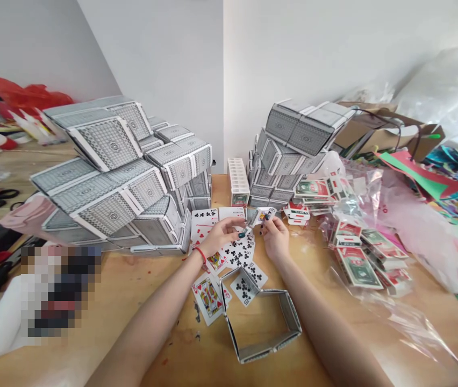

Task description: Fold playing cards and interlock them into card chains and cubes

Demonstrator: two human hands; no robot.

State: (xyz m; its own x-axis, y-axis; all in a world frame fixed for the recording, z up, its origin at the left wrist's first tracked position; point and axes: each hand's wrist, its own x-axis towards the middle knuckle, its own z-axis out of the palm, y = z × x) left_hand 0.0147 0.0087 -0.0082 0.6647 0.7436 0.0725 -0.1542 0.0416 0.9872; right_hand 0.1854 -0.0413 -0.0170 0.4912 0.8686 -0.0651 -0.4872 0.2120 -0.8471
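From my distant place I am watching two bare hands, which are working above the middle of the table (140,274). The right hand (276,235) is pinching a face card (264,216) between the thumb and the fingers. The left hand (223,235), with a red bracelet (200,255) on its wrist, is reaching to the left end of this card with the thumb and forefinger parted; I cannot tell if it is gripping the edge.

Below the hands, loose playing cards (237,255) are lying face up and overlapping. Nearer, a king card (208,298) is lying on the left, and a ten of clubs (243,290) is lying partly inside an open frame of patterned cards (291,312), which is standing between the forearms.

On the far left I am seeing a tall stack of card-covered boxes (110,142), and on the far right a second stack (303,129). A white row of card packs (238,180) is standing between them. To the right, red and green card packs (360,267) are lying among clear plastic.
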